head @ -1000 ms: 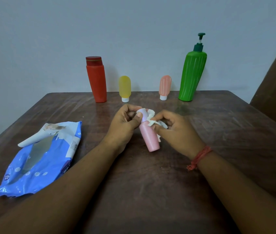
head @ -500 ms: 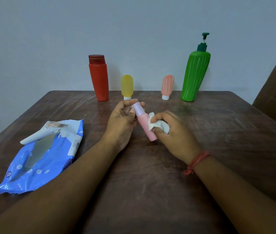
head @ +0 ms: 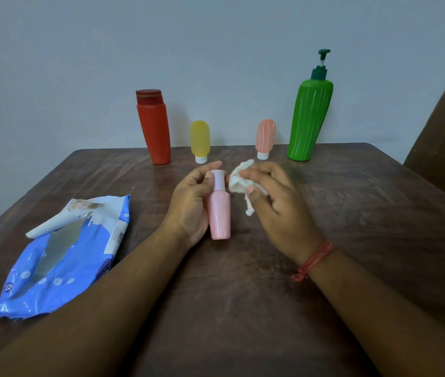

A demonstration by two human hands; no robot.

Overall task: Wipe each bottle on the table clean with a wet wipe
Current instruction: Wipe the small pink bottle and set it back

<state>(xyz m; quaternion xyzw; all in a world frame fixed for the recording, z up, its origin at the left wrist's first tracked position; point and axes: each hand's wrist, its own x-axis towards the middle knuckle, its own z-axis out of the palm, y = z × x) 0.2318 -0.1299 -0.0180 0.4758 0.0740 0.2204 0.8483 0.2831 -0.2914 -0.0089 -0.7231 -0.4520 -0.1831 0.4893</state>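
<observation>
Fingers (head: 213, 174) of the left hand (head: 188, 208) curl round the pink bottle (head: 218, 213); the right hand (head: 275, 202) pinches a bunched wet wipe (head: 239, 180) just beside the bottle's cap.

The pink bottle stands mid-table (head: 352, 213). Behind it wait the red bottle (head: 154, 129), yellow bottle (head: 200, 140), peach bottle (head: 265, 137) and green pump bottle (head: 309, 118); the wipes pack (head: 61, 257) lies to its left. Likely best: refold to a fresh face, wipe cap to base, turning the bottle.

Nothing legible anywhere. Small print and a round logo on the blue wipes pack (head: 61, 257), at eight o'clock, too blurred to read.
</observation>
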